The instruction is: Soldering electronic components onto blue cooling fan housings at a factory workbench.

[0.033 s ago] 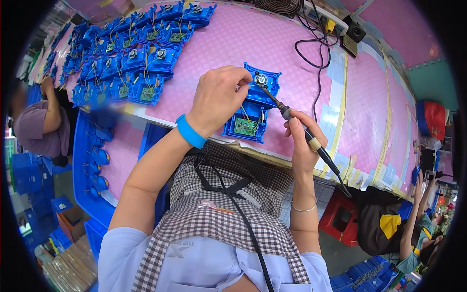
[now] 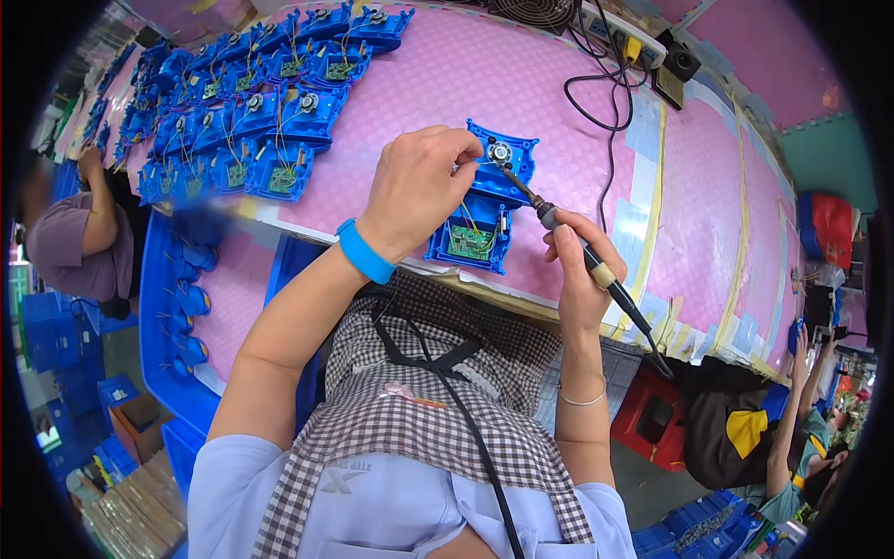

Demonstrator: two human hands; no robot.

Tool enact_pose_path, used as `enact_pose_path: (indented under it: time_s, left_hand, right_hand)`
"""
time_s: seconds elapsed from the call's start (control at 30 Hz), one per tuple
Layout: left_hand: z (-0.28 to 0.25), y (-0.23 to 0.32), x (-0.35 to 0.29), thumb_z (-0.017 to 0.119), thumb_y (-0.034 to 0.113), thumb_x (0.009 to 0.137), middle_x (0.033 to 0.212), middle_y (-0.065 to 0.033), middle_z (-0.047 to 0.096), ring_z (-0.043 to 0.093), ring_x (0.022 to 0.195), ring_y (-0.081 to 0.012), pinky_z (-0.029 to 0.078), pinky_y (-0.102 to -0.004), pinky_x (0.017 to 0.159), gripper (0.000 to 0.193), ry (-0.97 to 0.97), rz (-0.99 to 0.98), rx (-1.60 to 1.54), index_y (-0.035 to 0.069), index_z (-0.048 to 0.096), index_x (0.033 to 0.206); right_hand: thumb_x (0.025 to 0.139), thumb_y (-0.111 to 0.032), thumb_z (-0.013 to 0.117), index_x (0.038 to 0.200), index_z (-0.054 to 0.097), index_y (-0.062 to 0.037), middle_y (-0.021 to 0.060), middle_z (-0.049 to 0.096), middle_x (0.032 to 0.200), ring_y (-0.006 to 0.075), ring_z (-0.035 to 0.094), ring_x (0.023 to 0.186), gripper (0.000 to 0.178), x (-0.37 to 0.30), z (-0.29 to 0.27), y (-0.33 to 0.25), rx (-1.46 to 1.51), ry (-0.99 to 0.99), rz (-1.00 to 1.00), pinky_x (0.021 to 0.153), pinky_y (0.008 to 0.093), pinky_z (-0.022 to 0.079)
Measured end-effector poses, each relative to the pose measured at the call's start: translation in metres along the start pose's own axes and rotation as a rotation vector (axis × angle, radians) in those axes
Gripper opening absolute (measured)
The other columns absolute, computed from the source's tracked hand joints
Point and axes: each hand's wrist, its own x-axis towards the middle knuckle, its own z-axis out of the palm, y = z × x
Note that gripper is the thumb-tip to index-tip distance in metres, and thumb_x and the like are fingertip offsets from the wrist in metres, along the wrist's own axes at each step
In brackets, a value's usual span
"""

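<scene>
My right hand [image 2: 587, 261] grips a soldering iron [image 2: 607, 282] by its dark handle. The iron's tip meets the lower edge of a small round speaker [image 2: 500, 153], which sits in a blue plastic housing [image 2: 526, 166]. From the left, my left hand [image 2: 421, 182] reaches to the same spot, thumb and forefinger pinched on a thin wire [image 2: 486, 163] beside the speaker. Nearer to me, a second blue housing part holds a green circuit board [image 2: 468, 241], with several thin wires running from it. My left fingers partly cover the wire.
Rows of similar blue housings [image 2: 279, 112] stand at the table's far left. A black cable [image 2: 610, 140] runs from a power strip [image 2: 643, 42] at the back. Below the table's left edge is a blue tray [image 2: 158, 317] with blue parts. Co-workers sit at both sides.
</scene>
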Motion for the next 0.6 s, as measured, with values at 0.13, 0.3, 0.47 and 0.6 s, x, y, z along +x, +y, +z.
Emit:
enact_pose_path:
  time_s: [0.13,0.3,0.47,0.6]
  left_hand:
    - [0.002,0.001,0.003,0.070,0.004,0.078,0.080,-0.0117,0.070,0.067,0.068,-0.0222,0.052,-0.0323,0.062,0.013,-0.004,0.013,0.012,0.001,0.070,0.090]
    - [0.004,0.004,0.003,0.070,0.005,0.078,0.079,-0.0118,0.067,0.065,0.068,-0.0246,0.051,-0.0344,0.061,0.010,-0.011,0.059,0.030,0.001,0.069,0.088]
    - [0.000,0.010,-0.003,0.069,0.005,0.079,0.078,-0.0113,0.064,0.063,0.067,-0.0267,0.049,-0.0372,0.060,0.008,-0.001,0.081,0.042,0.001,0.069,0.085]
    - [0.006,0.016,-0.002,0.068,0.005,0.078,0.078,-0.0118,0.066,0.065,0.070,-0.0289,0.050,-0.0391,0.062,0.012,-0.034,0.098,0.042,0.003,0.069,0.089]
  right_hand:
    - [0.090,-0.006,0.069,0.107,0.070,0.0028,0.0089,0.071,0.086,0.0096,0.065,0.070,0.019,0.001,0.001,-0.004,0.031,0.010,0.055,0.062,0.0206,0.049]
    - [0.089,-0.006,0.070,0.108,0.069,0.0038,0.0105,0.072,0.087,0.0109,0.067,0.070,0.021,-0.003,0.001,-0.008,0.048,-0.011,0.096,0.063,0.0216,0.052]
    - [0.087,-0.003,0.070,0.104,0.070,0.0047,0.0102,0.071,0.087,0.0115,0.065,0.069,0.019,0.001,-0.012,-0.010,0.022,0.089,0.008,0.061,0.0221,0.051]
    - [0.086,-0.005,0.072,0.101,0.072,0.0032,0.0065,0.069,0.079,0.0087,0.061,0.066,0.017,0.010,-0.022,-0.010,-0.052,0.086,0.042,0.058,0.0202,0.047]
